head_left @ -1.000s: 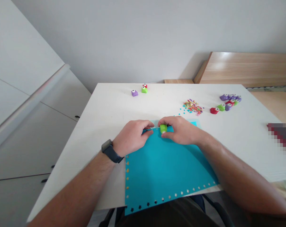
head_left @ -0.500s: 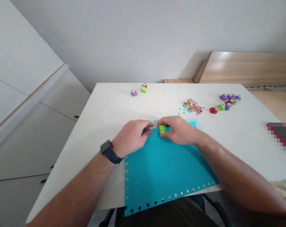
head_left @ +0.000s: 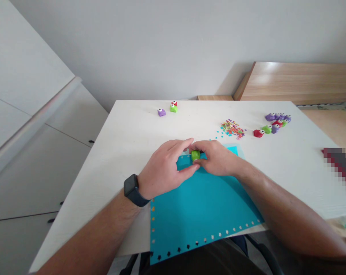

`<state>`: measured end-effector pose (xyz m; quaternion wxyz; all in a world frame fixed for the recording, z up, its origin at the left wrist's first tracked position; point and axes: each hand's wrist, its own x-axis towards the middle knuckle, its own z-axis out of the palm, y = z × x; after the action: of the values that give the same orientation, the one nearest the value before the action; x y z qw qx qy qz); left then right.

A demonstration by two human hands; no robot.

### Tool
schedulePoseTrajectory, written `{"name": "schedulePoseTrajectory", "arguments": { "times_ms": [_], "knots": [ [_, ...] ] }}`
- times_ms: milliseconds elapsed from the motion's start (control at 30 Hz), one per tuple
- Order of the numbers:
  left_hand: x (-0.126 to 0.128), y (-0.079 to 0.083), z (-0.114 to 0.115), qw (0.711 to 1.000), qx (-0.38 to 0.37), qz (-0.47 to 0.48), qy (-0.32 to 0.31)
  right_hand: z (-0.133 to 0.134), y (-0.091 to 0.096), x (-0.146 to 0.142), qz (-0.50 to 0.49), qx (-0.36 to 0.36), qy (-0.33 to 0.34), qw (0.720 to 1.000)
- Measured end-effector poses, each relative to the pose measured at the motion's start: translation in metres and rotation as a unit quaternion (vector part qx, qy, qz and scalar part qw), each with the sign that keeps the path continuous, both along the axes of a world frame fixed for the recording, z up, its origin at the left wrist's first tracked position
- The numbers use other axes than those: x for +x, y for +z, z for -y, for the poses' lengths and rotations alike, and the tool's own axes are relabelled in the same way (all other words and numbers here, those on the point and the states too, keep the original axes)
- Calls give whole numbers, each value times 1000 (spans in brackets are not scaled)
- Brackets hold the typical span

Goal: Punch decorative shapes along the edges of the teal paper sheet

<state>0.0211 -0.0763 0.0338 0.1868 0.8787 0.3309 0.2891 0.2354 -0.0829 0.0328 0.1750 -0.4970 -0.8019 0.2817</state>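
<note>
A teal paper sheet point(head_left: 201, 206) lies on the white table point(head_left: 127, 137), with small punched shapes along its left and near edges. At its far edge sits a small green paper punch point(head_left: 195, 155). My right hand point(head_left: 219, 158) is closed around the punch. My left hand point(head_left: 165, 170), with a dark watch on the wrist, rests on the sheet beside it, its fingers curled and its fingertips touching the punch and the sheet's edge.
A heap of coloured paper bits point(head_left: 233, 129) lies beyond the sheet. A cluster of purple, red and green punches point(head_left: 273, 124) sits at the right. Three more punches point(head_left: 167, 109) stand at the far left. A wooden bench point(head_left: 301, 82) is behind the table.
My left hand has moved right and forward over the sheet's far edge, its fingers now reaching up to the green punch. My right hand has stayed on the punch.
</note>
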Motion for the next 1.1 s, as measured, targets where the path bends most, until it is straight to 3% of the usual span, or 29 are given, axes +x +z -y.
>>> {"name": "schedulePoseTrajectory", "arguments": {
  "times_ms": [267,600,1100],
  "knots": [
    [6,-20,-6,996,-78,-52,13,3,6,-5,4,-1,3,1000],
    [8,-18,-7,990,-137,-46,3,3,2,-9,11,-4,5,1000],
    [9,-17,-9,989,-128,-71,-4,3,-1,-9,16,-8,-3,1000]
  ]
}}
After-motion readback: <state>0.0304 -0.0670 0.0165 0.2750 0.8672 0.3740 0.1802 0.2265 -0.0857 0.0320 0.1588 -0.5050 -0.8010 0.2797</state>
